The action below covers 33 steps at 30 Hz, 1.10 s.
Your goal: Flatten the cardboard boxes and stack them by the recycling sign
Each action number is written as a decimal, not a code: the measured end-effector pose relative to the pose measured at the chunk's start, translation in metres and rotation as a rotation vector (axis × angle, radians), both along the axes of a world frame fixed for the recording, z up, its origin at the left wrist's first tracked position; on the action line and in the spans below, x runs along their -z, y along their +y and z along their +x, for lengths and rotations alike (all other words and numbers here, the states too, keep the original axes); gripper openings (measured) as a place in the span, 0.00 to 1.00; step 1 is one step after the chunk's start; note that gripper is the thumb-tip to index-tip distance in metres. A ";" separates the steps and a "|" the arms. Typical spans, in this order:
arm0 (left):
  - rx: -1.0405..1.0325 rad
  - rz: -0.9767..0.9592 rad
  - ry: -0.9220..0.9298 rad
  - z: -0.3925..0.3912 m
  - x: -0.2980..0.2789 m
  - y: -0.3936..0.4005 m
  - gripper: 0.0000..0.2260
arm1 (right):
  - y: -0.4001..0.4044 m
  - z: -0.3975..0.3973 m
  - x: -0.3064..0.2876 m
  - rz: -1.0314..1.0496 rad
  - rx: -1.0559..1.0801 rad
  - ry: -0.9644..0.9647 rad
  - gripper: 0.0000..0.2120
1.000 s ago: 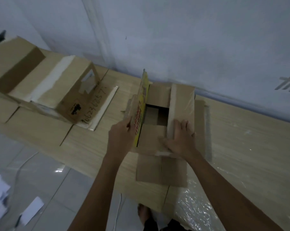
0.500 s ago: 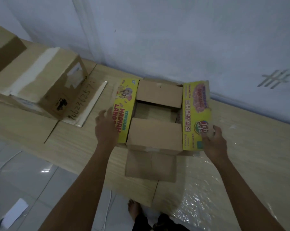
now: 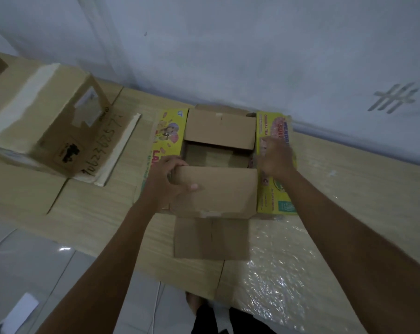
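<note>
Brown cardboard is in your left hand (image 3: 172,179): the fingers curl over the left edge of the near inner flap (image 3: 218,189) of the open box (image 3: 219,162), thumb lying on top of it, so the hand is closed on that flap. Your right hand (image 3: 275,157) lies flat, fingers spread, on the yellow printed flap (image 3: 275,189) at the right side of the box; it seems to press rather than grip, though motion blur makes that hard to judge. On the left side a matching yellow flap (image 3: 169,133) is folded outward, and the far brown flap (image 3: 219,130) leans over the opening at frame centre. One more brown flap (image 3: 211,238) lies flat toward the bottom of the frame.

All this sits on a wood-grain surface (image 3: 93,213) against a pale wall (image 3: 228,44); crinkled clear plastic (image 3: 281,273) covers its lower right part. At the upper left stands a larger brown carton (image 3: 47,116), a number handwritten on its lowered flap. Grey tile floor (image 3: 47,273) fills the lower left.
</note>
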State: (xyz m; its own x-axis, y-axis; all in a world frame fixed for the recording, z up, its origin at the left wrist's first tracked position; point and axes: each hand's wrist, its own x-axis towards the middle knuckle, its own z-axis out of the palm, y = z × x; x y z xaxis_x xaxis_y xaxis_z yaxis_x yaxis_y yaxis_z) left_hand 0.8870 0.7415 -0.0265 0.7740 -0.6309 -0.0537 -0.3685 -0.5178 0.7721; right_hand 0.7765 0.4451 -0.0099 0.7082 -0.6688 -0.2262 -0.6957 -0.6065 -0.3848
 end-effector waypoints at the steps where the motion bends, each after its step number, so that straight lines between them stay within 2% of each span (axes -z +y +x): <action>1: -0.030 -0.089 0.041 -0.001 -0.005 0.006 0.23 | -0.003 0.016 -0.003 -0.041 -0.041 0.058 0.31; 3: -0.113 -0.228 0.153 -0.001 -0.011 0.018 0.17 | -0.009 0.049 -0.007 -0.092 -0.139 0.107 0.34; 5: -0.171 -0.348 0.254 -0.001 -0.014 0.036 0.15 | -0.006 0.080 -0.013 -0.117 -0.255 0.107 0.38; 7: -0.221 -0.440 0.283 0.000 -0.014 0.058 0.15 | 0.000 0.107 -0.009 -0.179 -0.374 0.123 0.41; 9: -0.271 -0.438 0.254 0.002 -0.014 0.079 0.15 | 0.012 0.121 0.000 -0.280 -0.464 0.186 0.44; 11: -0.320 -0.403 0.174 0.001 -0.012 0.092 0.17 | 0.022 0.128 0.013 -0.318 -0.509 0.205 0.39; 15: -0.461 -0.387 0.065 -0.005 -0.018 0.089 0.17 | 0.034 0.127 0.017 -0.393 -0.620 0.137 0.22; 17: -0.515 -0.353 -0.013 -0.003 -0.019 0.086 0.16 | 0.032 0.121 0.007 -0.415 -0.623 0.033 0.20; 20: -0.601 -0.293 -0.098 0.002 -0.019 0.086 0.17 | 0.020 0.109 -0.020 -0.424 -0.608 -0.036 0.24; 24: -0.689 -0.228 -0.171 0.001 -0.026 0.085 0.18 | 0.002 0.085 -0.053 -0.374 -0.572 0.149 0.37; 26: -0.727 -0.222 -0.166 0.001 -0.027 0.084 0.18 | -0.004 0.076 -0.061 -0.332 -0.523 0.213 0.40; 28: -0.783 -0.228 -0.159 0.001 -0.028 0.084 0.17 | -0.013 0.068 -0.064 -0.266 -0.459 0.226 0.36; 31: -0.874 -0.202 -0.148 0.003 -0.029 0.083 0.18 | -0.029 0.053 -0.059 -0.245 -0.412 0.102 0.19; 33: -0.933 -0.183 -0.135 0.006 -0.027 0.086 0.19 | -0.039 0.043 -0.057 -0.130 -0.391 0.020 0.18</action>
